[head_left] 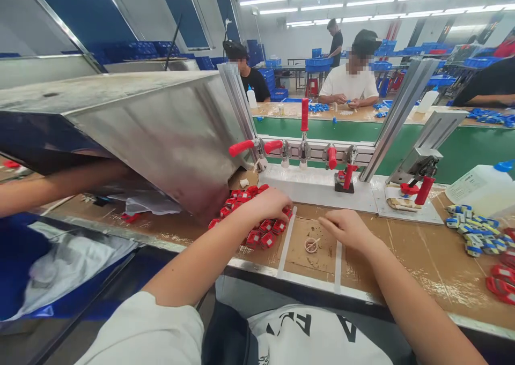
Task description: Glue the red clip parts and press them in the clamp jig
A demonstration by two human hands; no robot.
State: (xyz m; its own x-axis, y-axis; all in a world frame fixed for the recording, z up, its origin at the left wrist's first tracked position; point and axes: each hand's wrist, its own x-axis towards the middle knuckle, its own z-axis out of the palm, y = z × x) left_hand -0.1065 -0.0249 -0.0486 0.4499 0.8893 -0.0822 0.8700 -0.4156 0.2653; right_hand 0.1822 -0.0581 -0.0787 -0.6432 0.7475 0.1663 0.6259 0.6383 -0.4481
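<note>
My left hand [272, 204] is at the right edge of a pile of small red block-like parts [254, 239]. Its fingers curl round one red part [287, 213], partly hidden by the hand. Over the brown worktop, my right hand [349, 229] is held with its fingers curled in and the thumb against them; anything inside is hidden. Between the hands and nearer to me is a small round cup [311, 245] with a thin stick resting in it. White strips run along the worktop on both sides of the cup.
Behind my hands stands a rail of red-handled toggle clamps [304, 149], with another clamp fixture [418, 185] to the right. Blue-and-yellow parts [475, 230], red parts [502, 279] and a bottle [478, 183] lie farther right. A metal housing [161, 134] blocks the left; another person's arm [56, 185] reaches beneath it.
</note>
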